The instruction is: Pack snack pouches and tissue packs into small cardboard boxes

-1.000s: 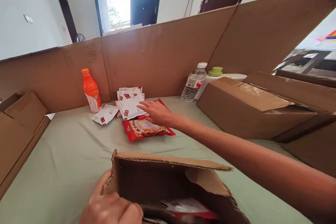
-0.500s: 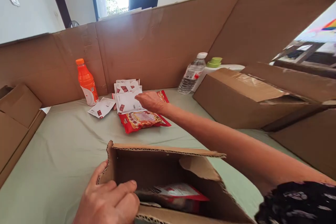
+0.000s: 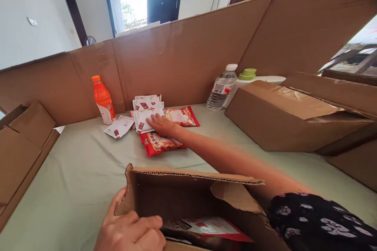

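My left hand [image 3: 134, 223] is wrapped around the near left edge of an open cardboard box [image 3: 197, 173]. Inside that box lies a red and white packet [image 3: 212, 226], partly in shadow. Farther out, my right hand [image 3: 161, 124] rests on the top white sachet [image 3: 141, 120], its fingers spread over the surface. More white sachets [image 3: 145, 104] are stacked just behind. Under and beside the hand are a red food packet [image 3: 159, 144] and a second red packet [image 3: 183, 117]. One loose white sachet [image 3: 118, 127] lies to the left of the pile.
An orange drink bottle [image 3: 103, 102] stands at the back left. A clear water bottle [image 3: 222, 90] and a white container with a green cap [image 3: 247, 73] are at the back right, beside a closed-over carton [image 3: 271, 117]. Cardboard walls [image 3: 182, 59] enclose the green cloth [image 3: 82, 164].
My right hand has gone from closed fingers at the top sachet's right edge to spread fingers lying over it. My left hand keeps its hold on the box. The view has shifted slightly.
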`<state>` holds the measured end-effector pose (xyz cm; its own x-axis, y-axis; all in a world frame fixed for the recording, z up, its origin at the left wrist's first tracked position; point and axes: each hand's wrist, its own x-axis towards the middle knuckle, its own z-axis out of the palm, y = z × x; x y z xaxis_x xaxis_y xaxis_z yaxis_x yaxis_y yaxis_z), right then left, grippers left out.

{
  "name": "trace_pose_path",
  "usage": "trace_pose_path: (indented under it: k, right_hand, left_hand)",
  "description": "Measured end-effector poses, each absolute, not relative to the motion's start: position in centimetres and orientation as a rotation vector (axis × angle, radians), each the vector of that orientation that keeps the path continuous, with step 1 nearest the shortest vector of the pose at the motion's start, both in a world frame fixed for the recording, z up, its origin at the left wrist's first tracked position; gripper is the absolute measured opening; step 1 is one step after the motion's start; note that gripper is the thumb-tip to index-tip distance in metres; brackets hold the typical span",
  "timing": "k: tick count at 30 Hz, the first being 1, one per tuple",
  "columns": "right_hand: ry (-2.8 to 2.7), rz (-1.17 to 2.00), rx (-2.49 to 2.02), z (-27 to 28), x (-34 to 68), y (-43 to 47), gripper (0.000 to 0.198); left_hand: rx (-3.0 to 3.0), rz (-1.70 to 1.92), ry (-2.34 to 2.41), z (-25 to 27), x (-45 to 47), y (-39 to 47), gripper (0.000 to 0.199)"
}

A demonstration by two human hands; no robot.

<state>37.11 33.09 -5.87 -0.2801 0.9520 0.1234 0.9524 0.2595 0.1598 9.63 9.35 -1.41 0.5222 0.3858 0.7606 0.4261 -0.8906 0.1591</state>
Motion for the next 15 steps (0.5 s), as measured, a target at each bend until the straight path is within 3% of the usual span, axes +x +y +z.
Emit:
trace_pose_path:
  k: [7,11,15]
  right_hand:
    - [-2.270,-0.097,-1.938,-5.0,36.6,32.5,0.033]
    - [-2.016,0.056,-1.876,-1.2,36.4,30.3,0.026]
    - [-1.861,0.213,-1.655,3.6,38.6,22.4,0.036]
  left_hand:
    - [-2.677,-1.340,-0.714,-1.9,9.5,9.3,0.033]
    - [-2.866,-1.155,-0.749,0.6,9.0,8.6,0.023]
    - [-3.047,-0.894,-0.802,4.1,9.0,7.8,0.032]
